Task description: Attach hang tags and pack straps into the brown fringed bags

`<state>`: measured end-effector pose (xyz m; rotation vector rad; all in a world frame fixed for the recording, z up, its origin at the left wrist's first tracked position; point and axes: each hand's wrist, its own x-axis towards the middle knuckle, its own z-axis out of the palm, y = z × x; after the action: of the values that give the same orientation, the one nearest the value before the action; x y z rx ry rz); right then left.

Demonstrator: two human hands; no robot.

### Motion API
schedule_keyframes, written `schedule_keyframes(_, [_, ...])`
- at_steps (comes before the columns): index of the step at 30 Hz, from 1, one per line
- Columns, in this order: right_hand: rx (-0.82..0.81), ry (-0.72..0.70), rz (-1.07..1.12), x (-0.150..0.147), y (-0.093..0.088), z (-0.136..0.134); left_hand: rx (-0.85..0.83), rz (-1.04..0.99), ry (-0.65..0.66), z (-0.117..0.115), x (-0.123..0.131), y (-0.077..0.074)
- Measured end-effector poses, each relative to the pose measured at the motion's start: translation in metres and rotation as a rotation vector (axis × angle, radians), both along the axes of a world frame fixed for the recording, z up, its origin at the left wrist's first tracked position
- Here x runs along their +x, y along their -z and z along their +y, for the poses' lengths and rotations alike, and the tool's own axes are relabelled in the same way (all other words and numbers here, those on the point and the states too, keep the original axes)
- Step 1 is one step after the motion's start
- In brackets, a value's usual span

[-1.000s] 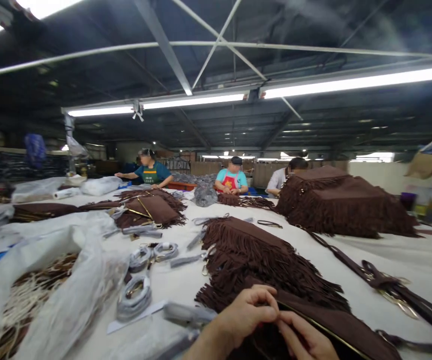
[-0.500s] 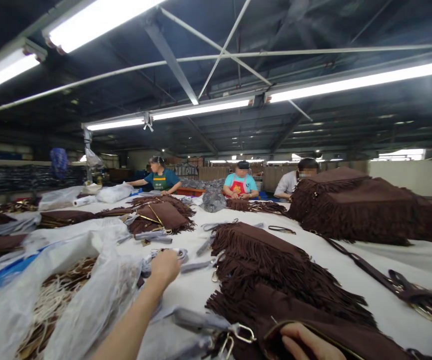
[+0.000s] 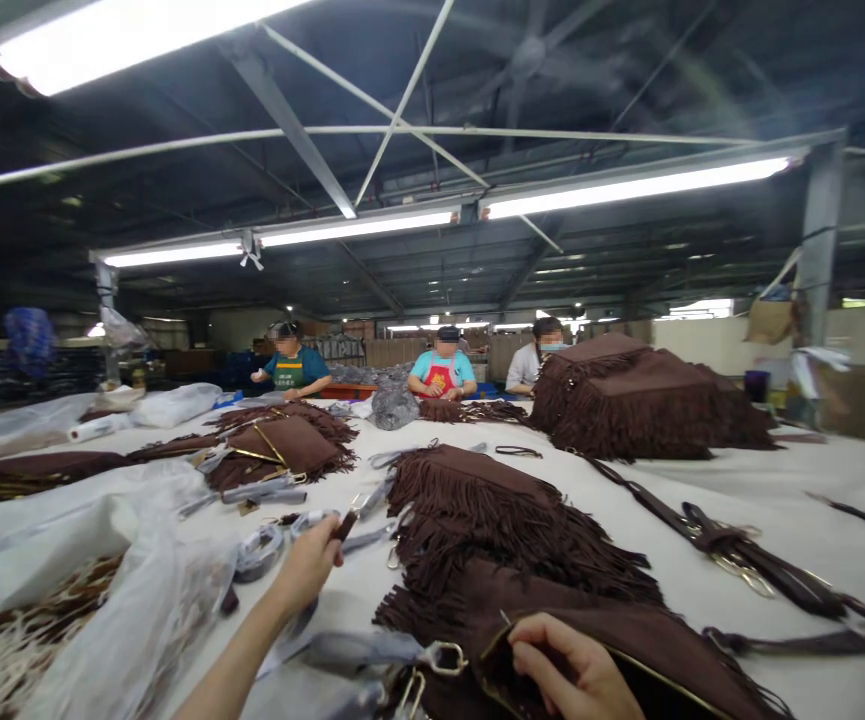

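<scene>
My left hand is closed around a dark brown strap whose end sticks out past the fingers with a metal clip on it. My right hand pinches the open edge of a brown fringed bag, where a gold zipper runs along the mouth. Just beyond that bag lies another fringed bag. Between my hands, a strap in grey wrapping ends in a gold metal ring. A coiled wrapped strap rests beside my left forearm.
A clear plastic sack with cords and brown pieces stands at the left. Stacked fringed bags rise at the right, near loose dark straps. Three co-workers sit across the white table.
The view has swung to the right. My left hand now shows a brown strap end with a clip. My right hand stays on the bag's edge.
</scene>
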<state>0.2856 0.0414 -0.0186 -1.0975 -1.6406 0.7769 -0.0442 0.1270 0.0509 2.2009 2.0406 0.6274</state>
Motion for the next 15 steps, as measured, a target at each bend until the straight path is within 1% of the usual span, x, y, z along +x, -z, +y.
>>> schedule_keyframes(2, [-0.037, -0.008, 0.067, -0.003, -0.004, -0.002, 0.065, -0.063, 0.150, -0.008, 0.031, -0.009])
schedule_keyframes(4, [-0.041, -0.017, 0.115, -0.006, -0.010, -0.005, 0.123, -0.126, 0.276, -0.019, 0.065, -0.014])
schedule_keyframes(6, [-0.043, -0.015, 0.147, -0.009, -0.016, -0.009, 0.172, -0.170, 0.358, -0.029, 0.096, -0.012])
schedule_keyframes(8, [-0.045, 0.013, 0.172, -0.012, -0.022, -0.012, 0.225, -0.161, 0.383, -0.037, 0.122, -0.005])
schedule_keyframes(11, [-0.061, 0.056, 0.212, -0.016, -0.028, -0.015, 0.309, -0.095, 0.392, -0.043, 0.145, 0.010])
schedule_keyframes(13, [-0.076, 0.081, 0.249, -0.019, -0.030, -0.015, 0.351, -0.072, 0.425, -0.045, 0.151, 0.018])
schedule_keyframes(15, [-0.089, 0.101, 0.290, -0.021, -0.030, -0.014, 0.376, -0.068, 0.461, -0.048, 0.153, 0.022])
